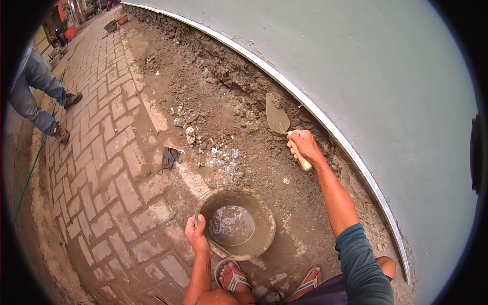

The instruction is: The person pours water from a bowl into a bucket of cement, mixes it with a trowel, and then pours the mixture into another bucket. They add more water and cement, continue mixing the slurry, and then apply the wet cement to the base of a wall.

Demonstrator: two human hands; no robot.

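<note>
My right hand is wrapped round the wooden handle of a trowel. The trowel's leaf-shaped blade lies over the rough, dark mortar strip at the foot of the wall. My left hand grips the left rim of a round bucket, thumb over the edge and fingers hidden outside it. Wet grey cement shines in the bottom of the bucket, which stands on the ground in front of my sandalled feet.
A pale wall with a white edge strip curves along the right. Rubble and a dark cloth lie on the soil beside the brick paving. A person in jeans stands at left, near a green hose.
</note>
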